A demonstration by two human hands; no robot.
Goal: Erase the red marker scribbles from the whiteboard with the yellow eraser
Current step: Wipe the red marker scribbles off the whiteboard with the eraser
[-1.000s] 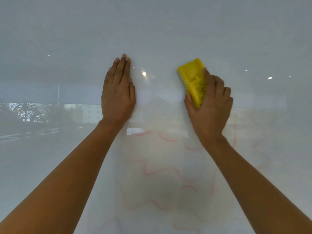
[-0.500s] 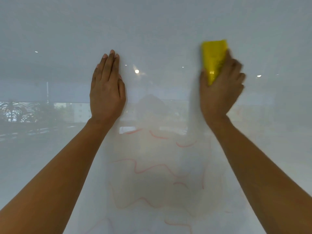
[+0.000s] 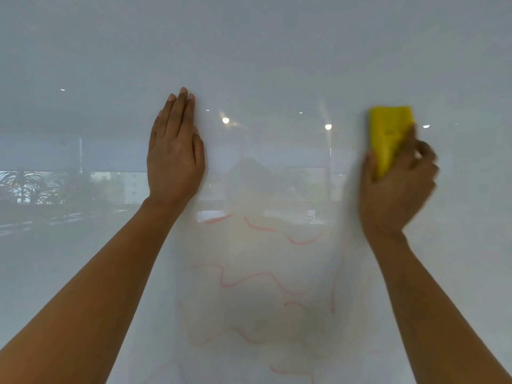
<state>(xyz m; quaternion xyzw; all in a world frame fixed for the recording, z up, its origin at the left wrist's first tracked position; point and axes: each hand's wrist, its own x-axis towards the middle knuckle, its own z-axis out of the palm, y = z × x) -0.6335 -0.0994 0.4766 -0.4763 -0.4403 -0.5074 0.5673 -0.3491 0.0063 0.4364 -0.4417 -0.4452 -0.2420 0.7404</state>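
Right hand: the right hand [image 3: 396, 187] is wrapped around the yellow eraser [image 3: 389, 137], thumb on its left edge and fingers curled over its right side; hand and eraser both smeared with motion blur; forearm runs up from the lower right corner

Yellow eraser: standing roughly upright against the whiteboard [image 3: 263, 51], upper half poking out above the grip; it sits high on the right, above and to the right of the remaining red lines; whether its face is pressed flat on the board I cannot tell through the blur

Left hand: the left hand [image 3: 176, 156] lies open and flat on the board, fingers together and pointing up, palm against the surface; it holds nothing; well apart from the eraser, over on the left

Red scribbles: the red marker scribbles [image 3: 249, 281] wander in wavy lines across the lower middle of the board, between the two forearms; short strokes up top near wrist height, longer squiggles below, some faint and pinkish

Whiteboard: glossy and pale; it fills the whole view; bright spots of light [image 3: 225, 120] reflect between the hands, and a dim reflection of palm trees [image 3: 25, 187] shows at the left
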